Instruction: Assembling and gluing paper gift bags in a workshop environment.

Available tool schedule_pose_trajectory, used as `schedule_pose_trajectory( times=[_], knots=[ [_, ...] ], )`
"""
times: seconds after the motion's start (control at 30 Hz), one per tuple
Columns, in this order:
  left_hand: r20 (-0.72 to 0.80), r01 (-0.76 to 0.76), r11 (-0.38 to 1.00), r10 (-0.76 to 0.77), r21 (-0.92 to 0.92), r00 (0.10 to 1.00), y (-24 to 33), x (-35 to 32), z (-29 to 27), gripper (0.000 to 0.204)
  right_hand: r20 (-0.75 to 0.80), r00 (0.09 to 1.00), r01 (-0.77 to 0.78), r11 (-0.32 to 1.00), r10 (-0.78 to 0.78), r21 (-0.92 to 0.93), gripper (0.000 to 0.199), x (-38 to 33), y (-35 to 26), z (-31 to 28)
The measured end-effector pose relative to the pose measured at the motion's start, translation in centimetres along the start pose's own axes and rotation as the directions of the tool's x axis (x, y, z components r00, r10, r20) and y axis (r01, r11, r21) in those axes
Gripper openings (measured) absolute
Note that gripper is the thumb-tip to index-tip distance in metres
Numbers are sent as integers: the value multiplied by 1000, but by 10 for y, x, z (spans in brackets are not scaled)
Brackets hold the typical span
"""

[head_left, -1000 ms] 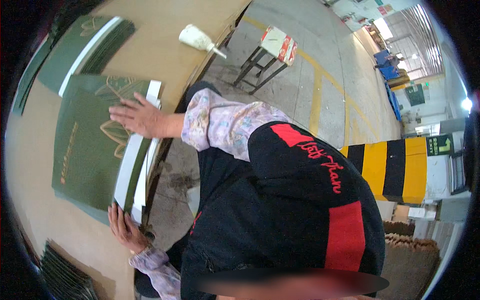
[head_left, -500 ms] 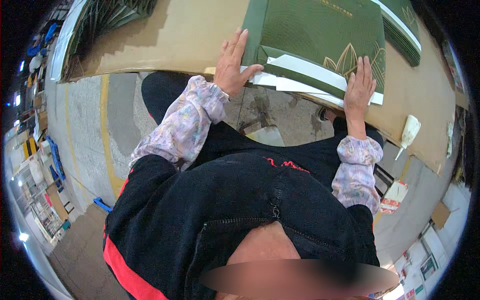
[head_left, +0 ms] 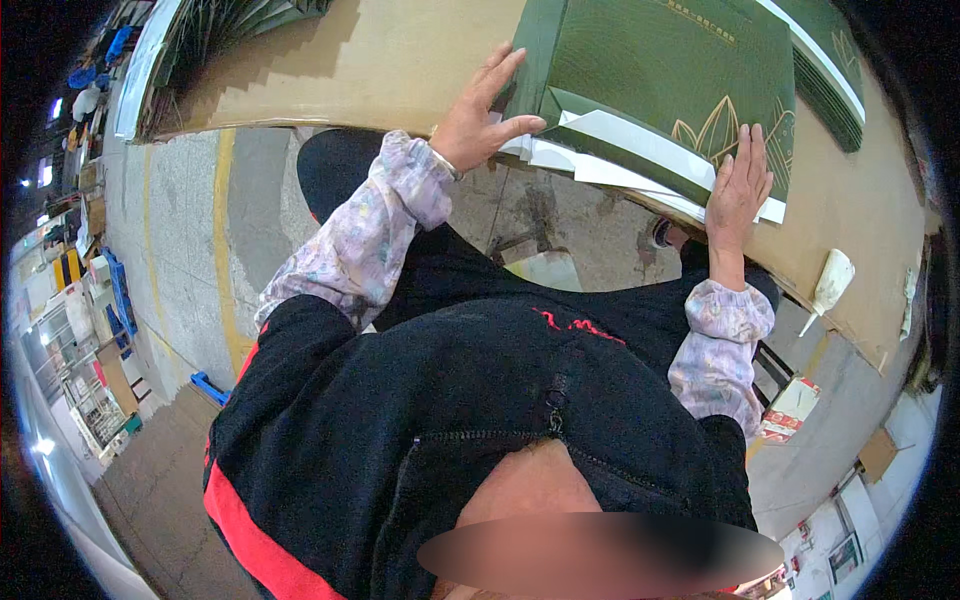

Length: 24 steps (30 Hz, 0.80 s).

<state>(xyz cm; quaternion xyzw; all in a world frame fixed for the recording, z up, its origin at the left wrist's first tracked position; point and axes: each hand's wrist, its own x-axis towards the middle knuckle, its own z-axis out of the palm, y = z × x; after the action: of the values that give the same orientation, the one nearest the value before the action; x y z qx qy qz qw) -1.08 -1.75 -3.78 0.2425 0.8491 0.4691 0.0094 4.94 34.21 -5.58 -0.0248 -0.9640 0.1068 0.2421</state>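
Since half a second ago the left hand (head_left: pixel 478 120) has slid up the box's (head_left: pixel 660 90) left edge. Both hands lie flat, fingers spread, gripping nothing; the right hand (head_left: pixel 738 188) presses the box's near corner. The green box rests on the brown table (head_left: pixel 330 70), a white bottle (head_left: pixel 830 280) to its right.

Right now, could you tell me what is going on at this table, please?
A person in a black jacket and floral sleeve covers stands at a brown work table, both hands flat on a green flat-folded carton with white edges. The left hand presses its near left corner, the right hand its right end, which overhangs the table edge. A white bottle lies further right, and more green cartons are stacked at the far left.
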Motion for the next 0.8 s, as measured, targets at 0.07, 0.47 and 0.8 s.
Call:
schedule_pose_trajectory(
  times=[0.07,0.47,0.8],
  knots=[
    [-54,30,1000,-29,9,998,1,2,5,73,8,1000,-10,1000,10,3,49,-1,-2,0],
    [-126,242,954,-222,176,967,-6,26,9,24,23,999,-22,1000,22,3,52,-4,-2,-5],
    [-244,426,837,-358,344,901,21,51,10,18,-17,999,-49,999,49,12,53,13,-7,-15]
  ],
)
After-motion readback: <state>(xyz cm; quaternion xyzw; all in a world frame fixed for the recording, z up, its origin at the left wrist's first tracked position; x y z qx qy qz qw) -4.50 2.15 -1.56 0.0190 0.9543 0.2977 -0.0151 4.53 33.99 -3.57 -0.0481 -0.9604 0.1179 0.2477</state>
